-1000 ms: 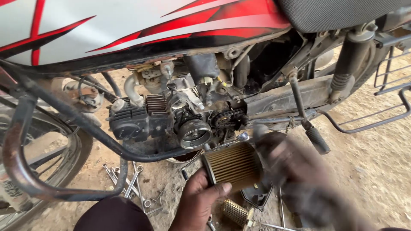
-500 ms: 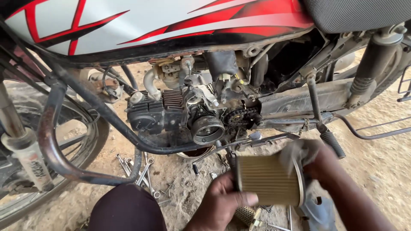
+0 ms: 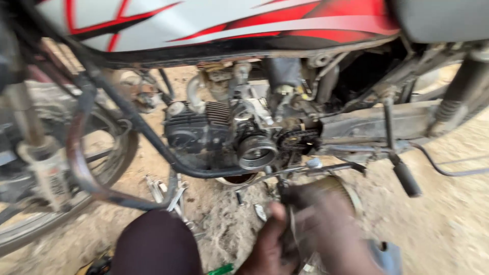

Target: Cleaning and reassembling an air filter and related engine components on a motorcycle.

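A cylindrical air filter (image 3: 342,187) with a tan pleated body sits low in the head view, mostly covered by my hands. My left hand (image 3: 268,239) grips its left end, thumb up along the rim. My right hand (image 3: 326,229) lies across the front of the filter and is smeared by motion, so its grip is unclear. Both hands are just below the motorcycle's engine (image 3: 204,132) and its round open housing (image 3: 256,151).
A red and white fuel tank (image 3: 229,20) spans the top. A curved crash bar (image 3: 81,153) and the front wheel (image 3: 61,203) are at left. Several wrenches (image 3: 165,191) lie on the dirt. A foot peg (image 3: 407,178) sticks out at right. My knee (image 3: 155,244) is at the bottom.
The view has shifted left, so the motorcycle sits further right. My right hand has swept from the filter's right end across its front, and the filter has dropped lower.
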